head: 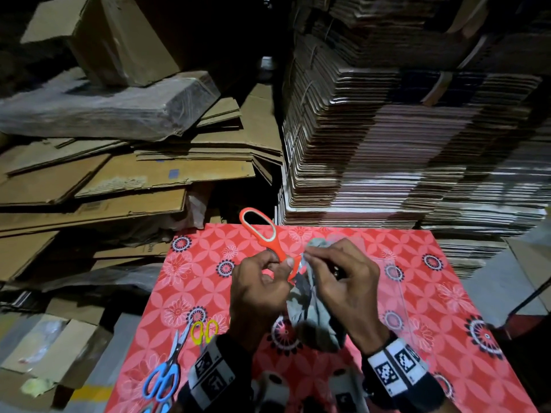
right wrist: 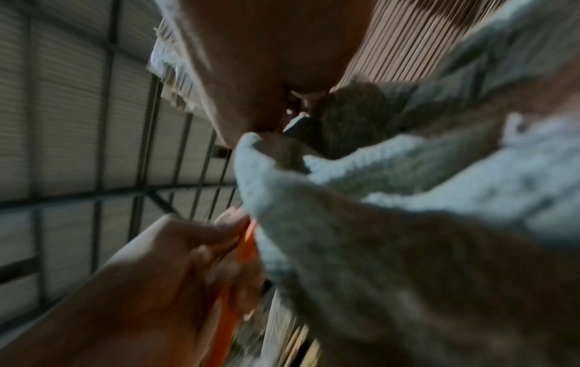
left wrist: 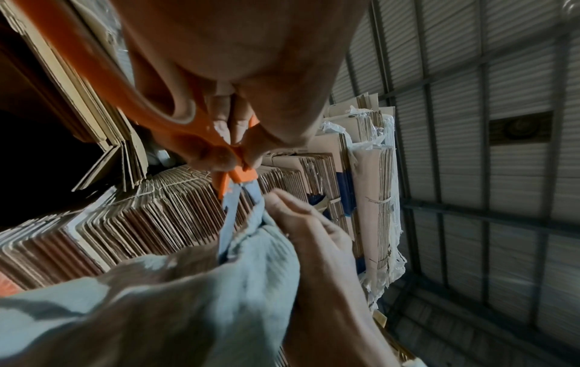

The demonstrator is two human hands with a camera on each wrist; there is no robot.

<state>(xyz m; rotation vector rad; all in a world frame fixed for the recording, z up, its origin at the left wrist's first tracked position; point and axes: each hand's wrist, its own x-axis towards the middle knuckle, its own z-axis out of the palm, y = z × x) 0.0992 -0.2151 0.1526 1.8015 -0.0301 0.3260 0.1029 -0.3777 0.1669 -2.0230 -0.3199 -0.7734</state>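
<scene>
My left hand point(head: 262, 281) grips orange scissors point(head: 262, 231) near their pivot, one handle loop pointing up and away over the red patterned table point(head: 447, 293). My right hand point(head: 337, 272) holds a grey cloth point(head: 310, 311) bunched around the blades. In the left wrist view the orange scissors point(left wrist: 232, 161) point down, with the blades running into the grey cloth point(left wrist: 188, 298) under the right hand's thumb point(left wrist: 301, 218). The right wrist view is blurred; the grey cloth point(right wrist: 361, 223) fills it, with the left hand point(right wrist: 176, 260) and orange scissors point(right wrist: 241, 248) below left.
Blue-handled scissors point(head: 162, 380) and yellow-handled scissors point(head: 202, 330) lie on the table's near-left part. Flattened cardboard sheets point(head: 104, 180) pile up to the left. A tall stack of folded cartons point(head: 402, 150) stands behind the table on the right.
</scene>
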